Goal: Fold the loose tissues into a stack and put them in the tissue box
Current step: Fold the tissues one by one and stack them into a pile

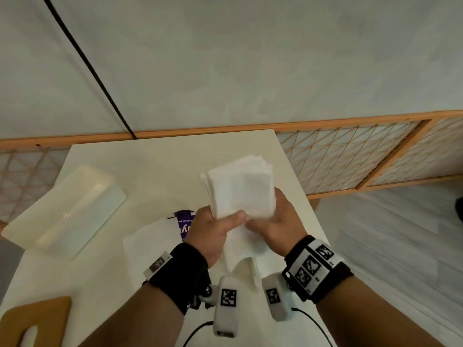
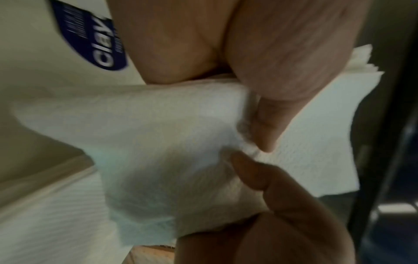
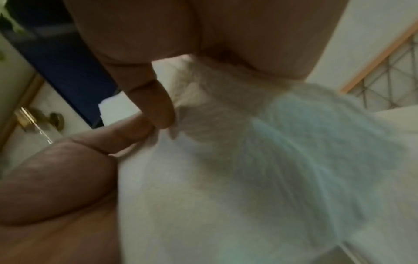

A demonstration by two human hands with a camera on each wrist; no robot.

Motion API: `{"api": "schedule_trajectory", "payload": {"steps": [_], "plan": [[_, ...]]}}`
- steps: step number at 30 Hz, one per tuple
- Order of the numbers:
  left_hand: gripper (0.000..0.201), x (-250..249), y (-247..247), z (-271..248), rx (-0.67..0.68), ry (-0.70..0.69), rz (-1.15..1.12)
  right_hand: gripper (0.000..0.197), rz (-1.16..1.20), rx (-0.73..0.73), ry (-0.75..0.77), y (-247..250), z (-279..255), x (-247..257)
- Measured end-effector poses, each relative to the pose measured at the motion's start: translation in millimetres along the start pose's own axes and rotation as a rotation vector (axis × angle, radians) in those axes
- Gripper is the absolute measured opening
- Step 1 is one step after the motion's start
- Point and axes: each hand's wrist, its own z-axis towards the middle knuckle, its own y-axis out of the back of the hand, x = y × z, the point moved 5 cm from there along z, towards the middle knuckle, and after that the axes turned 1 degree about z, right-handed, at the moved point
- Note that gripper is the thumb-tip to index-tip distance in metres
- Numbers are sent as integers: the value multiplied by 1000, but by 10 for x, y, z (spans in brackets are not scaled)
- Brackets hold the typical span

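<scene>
A stack of folded white tissues is held up above the table, tilted toward me. My left hand grips its lower left corner, thumb across the front. My right hand grips the lower right side. A loose sheet hangs down from between the hands, seen close and blurred in the left wrist view and the right wrist view. A pale rectangular box lies at the table's left. A flat white tissue pack with a purple label lies under my left hand.
The cream table ends close to the right of my hands, with floor beyond. A wooden board with a handle hole sits at the near left corner. A wooden lattice screen and a black cable stand behind.
</scene>
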Motion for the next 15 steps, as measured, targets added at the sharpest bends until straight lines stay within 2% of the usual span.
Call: {"api": "schedule_trajectory", "payload": {"steps": [3,7,11,15], "plan": [[24,-221,-280,16,-65,-159,221,29,4,-118,194,193,5,75],[14,-292,-517,40,-131,-300,377,42,124,-274,260,446,-22,-31],[24,31,-517,170,-139,-218,435,27,52,-254,170,468,33,-348],[33,154,-523,245,-173,-209,549,21,-121,-237,216,458,84,-388]]}}
